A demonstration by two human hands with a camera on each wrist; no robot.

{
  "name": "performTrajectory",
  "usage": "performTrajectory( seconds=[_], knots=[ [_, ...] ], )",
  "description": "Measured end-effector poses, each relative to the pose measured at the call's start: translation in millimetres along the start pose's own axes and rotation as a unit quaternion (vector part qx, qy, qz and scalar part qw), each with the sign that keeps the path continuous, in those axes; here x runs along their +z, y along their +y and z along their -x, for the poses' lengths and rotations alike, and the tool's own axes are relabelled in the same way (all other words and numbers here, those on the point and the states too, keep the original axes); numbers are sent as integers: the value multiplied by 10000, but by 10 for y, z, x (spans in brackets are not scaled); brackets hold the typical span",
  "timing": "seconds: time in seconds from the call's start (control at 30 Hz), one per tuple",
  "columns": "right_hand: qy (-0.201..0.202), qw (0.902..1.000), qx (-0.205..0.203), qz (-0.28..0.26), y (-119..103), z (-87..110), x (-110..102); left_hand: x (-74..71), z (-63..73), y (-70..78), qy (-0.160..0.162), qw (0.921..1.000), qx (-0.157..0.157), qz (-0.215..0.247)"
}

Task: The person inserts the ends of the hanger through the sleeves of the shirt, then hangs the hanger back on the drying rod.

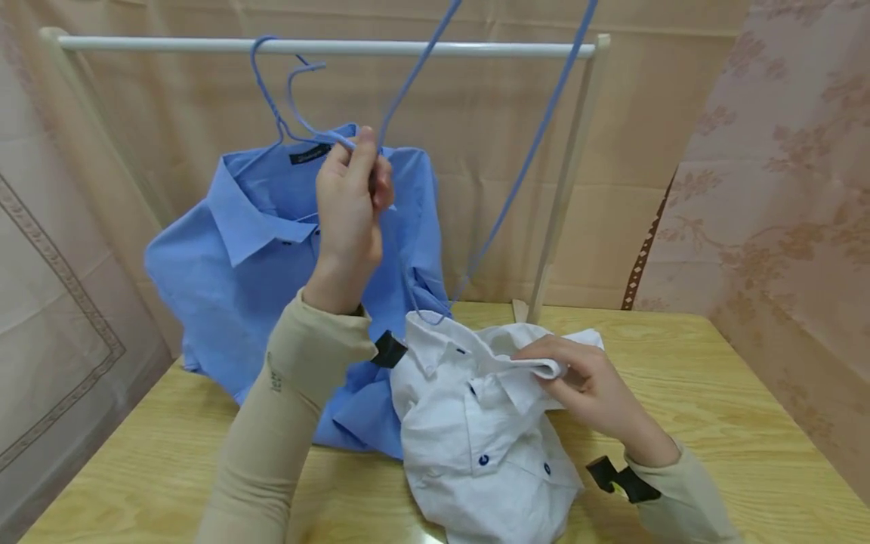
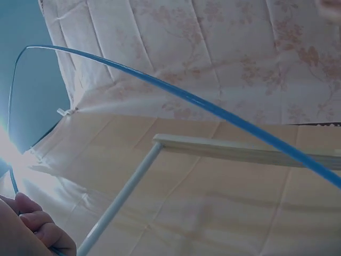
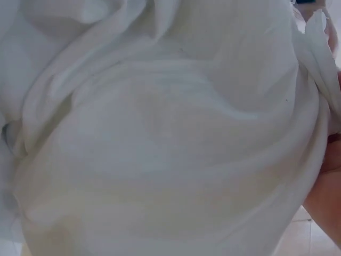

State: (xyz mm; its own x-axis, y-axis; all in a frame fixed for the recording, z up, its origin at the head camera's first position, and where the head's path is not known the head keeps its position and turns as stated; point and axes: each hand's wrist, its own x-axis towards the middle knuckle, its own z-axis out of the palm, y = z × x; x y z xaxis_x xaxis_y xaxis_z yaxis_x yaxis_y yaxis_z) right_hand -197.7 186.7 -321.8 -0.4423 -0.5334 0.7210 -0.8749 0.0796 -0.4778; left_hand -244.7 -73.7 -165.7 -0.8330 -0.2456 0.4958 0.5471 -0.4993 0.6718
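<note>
My left hand [image 1: 350,200] is raised in front of the blue shirt and grips a blue wire hanger [image 1: 523,170] near its neck, the hook sticking out to the left. One end of the hanger dips to the collar of a white shirt [image 1: 489,453]. In the left wrist view, the curled fingers [image 2: 45,229] hold the wire, which arcs across the picture. My right hand [image 1: 594,389] pinches the white shirt's collar edge between thumb and fingers. The shirt lies bunched on the table, dark buttons showing at its front. White cloth [image 3: 160,149] fills most of the right wrist view.
A light blue collared shirt [image 1: 251,302] hangs on another blue hanger [image 1: 261,75], hooked over a white rail [image 1: 442,48]. Its lower part rests on the wooden table [image 1: 680,393], behind the white shirt. The rack's right post [image 1: 564,189] stands behind. Beige and patterned curtains enclose the table.
</note>
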Motion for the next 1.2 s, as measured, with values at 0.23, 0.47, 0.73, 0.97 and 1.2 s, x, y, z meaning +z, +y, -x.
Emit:
performTrajectory(
  seconds=[0.23,0.47,0.73,0.97,1.2],
  knots=[
    [247,9975,524,402,-73,-16,-75,-65,64,-183,-213,9986,-120,-469],
    [785,9942,679,294,-139,-8,-135,-89,217,-295,-1004,9910,-816,-338],
    [1188,9916,439,-251,-183,-9,-150,11,429,-310,-1526,9810,-1103,-471],
    [1384,9887,285,-499,-188,-15,-121,108,515,-326,-1441,9859,-805,-268],
    [1829,9792,-156,-861,-191,-24,-139,108,544,-449,-1767,9783,-630,-879]
  ],
)
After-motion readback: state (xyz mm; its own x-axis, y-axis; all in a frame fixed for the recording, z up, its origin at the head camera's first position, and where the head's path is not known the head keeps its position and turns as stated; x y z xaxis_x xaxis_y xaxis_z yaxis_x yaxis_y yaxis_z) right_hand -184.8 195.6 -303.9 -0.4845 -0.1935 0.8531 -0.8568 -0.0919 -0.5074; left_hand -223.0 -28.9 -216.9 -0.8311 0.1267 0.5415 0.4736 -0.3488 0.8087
